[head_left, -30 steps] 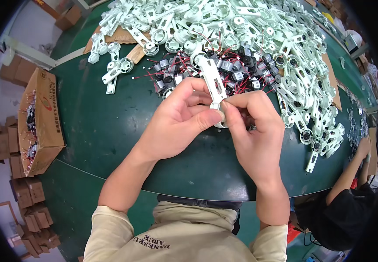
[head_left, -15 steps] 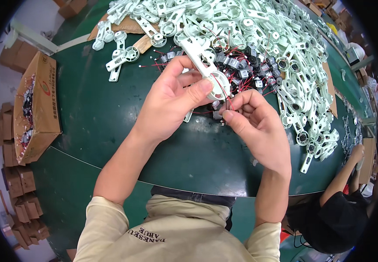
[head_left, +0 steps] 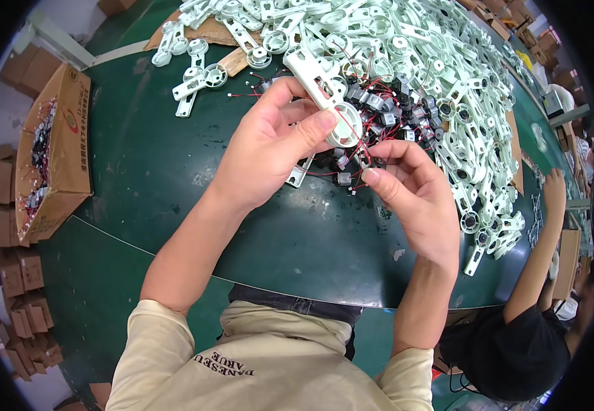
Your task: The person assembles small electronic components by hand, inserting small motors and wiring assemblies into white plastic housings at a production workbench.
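Observation:
My left hand is closed around a pale green plastic housing, thumb on top, its slotted handle pointing up and away and its round ring at the near end. Thin red and dark wires hang from the ring toward my right hand. Thumb and forefinger of that hand are pinched around the wires just right of the ring; the exact contact is partly hidden. Beyond and below both hands lies a heap of small grey and black motors with red wires. One loose motor sits below the ring.
A large pile of pale green housings covers the far and right side of the green table. A cardboard box of wired motors stands at the left. On the right, a co-worker in a black top reaches over the table.
My right hand has shifted slightly right, and its fingertips sit a little farther from the ring. My left hand keeps hold of the housing. The co-worker's arm has stretched farther forward.

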The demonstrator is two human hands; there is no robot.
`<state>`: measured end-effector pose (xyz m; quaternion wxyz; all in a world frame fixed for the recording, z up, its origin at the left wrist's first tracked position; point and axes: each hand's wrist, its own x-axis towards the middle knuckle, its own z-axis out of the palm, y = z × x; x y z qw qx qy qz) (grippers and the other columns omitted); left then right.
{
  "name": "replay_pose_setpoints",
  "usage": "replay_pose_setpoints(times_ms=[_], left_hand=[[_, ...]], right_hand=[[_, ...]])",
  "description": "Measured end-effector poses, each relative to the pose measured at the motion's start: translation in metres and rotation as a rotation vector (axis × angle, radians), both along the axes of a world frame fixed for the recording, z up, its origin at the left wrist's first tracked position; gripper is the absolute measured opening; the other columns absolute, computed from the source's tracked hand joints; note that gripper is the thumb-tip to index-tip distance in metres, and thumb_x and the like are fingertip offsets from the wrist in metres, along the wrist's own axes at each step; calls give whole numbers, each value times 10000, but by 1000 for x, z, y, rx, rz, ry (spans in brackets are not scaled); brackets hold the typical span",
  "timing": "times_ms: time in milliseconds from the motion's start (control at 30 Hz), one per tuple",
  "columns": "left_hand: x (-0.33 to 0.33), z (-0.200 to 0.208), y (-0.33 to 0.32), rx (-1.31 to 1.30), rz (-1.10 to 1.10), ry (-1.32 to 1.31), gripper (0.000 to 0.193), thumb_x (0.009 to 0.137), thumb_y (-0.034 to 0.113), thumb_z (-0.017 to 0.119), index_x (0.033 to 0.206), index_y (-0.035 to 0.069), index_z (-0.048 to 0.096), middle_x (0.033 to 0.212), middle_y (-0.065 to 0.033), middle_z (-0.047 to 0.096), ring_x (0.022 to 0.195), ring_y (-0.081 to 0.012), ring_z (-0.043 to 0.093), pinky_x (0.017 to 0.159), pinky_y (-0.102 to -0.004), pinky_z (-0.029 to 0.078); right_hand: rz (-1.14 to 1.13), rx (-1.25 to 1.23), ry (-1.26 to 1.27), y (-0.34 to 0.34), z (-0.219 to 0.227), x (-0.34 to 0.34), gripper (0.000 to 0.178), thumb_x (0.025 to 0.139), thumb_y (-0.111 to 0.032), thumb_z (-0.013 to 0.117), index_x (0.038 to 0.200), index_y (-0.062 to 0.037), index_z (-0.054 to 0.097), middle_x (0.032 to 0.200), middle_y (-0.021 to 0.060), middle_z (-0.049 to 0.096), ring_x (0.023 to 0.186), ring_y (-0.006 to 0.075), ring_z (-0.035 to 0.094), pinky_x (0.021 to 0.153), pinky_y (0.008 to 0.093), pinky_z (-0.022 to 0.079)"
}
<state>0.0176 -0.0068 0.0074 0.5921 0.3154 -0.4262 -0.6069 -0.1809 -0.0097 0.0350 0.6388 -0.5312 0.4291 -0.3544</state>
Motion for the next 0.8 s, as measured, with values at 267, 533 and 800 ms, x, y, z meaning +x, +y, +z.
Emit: replay_pose_setpoints(times_ms=[267, 533, 800], left_hand=[[-9, 3, 3, 27, -95, -96, 353, 874, 38, 633, 1183, -23, 474, 1059, -113, 615, 979, -157, 612, 850, -282, 500], [-17, -6, 4, 78, -119, -75, 235, 901, 65, 612, 1113, -18, 557, 1046, -63, 617, 939, -127, 608, 818, -255, 503], [-18, -5, 6, 76, -102, -134, 311, 895, 49, 607, 1194, -16, 547, 1090, -71, 615, 984, -137, 594, 874, -287, 490]], right_hand=[[-118, -281, 59, 5, -13, 8, 236, 799, 11, 713, 1006, 13, 599, 818, -13, 597, 665, 16, 509, 563, 163, 410], [-217, -275, -97, 7, -16, 14, 223, 811, 39, 677, 1000, 31, 560, 957, 63, 614, 755, 75, 599, 638, 206, 496], [-186, -691, 192, 2, -28, 15, 234, 745, 51, 699, 953, -1, 606, 873, 78, 589, 645, 115, 558, 568, 233, 468]])
